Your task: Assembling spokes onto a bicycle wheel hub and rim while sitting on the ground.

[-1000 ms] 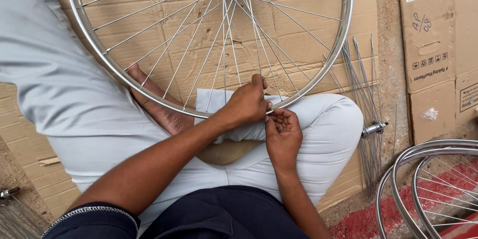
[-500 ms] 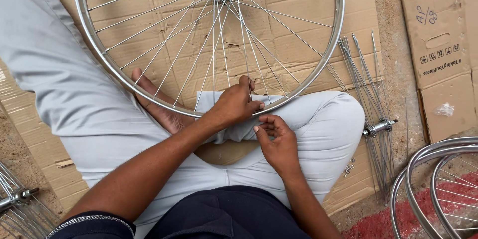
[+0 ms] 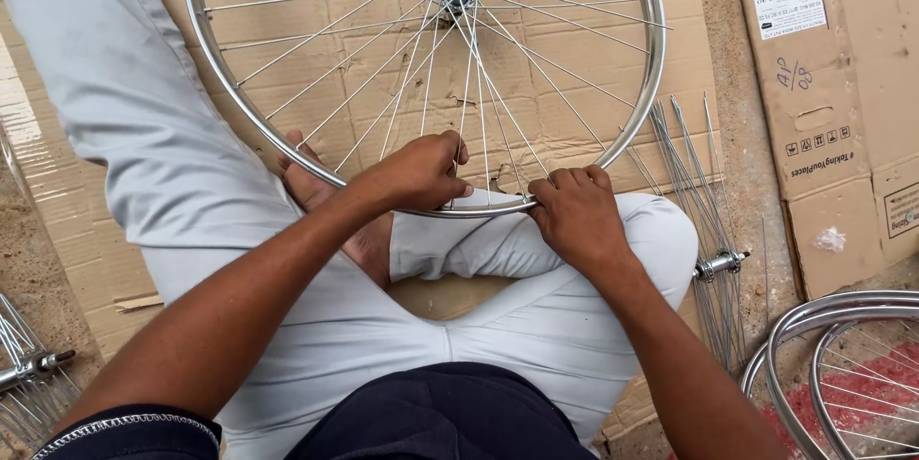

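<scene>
From the head camera, you sit cross-legged on flattened cardboard (image 3: 593,111), and the spoked wheel rim (image 3: 654,87) lies flat in front of you, its near edge resting over your legs so it stays steady. Your left hand (image 3: 416,173) closes on the rim from above. Your right hand (image 3: 574,211) pinches the rim edge beside it. Loose spokes (image 3: 694,182) with a hub (image 3: 720,265) lie near your right knee, easy to reach.
</scene>
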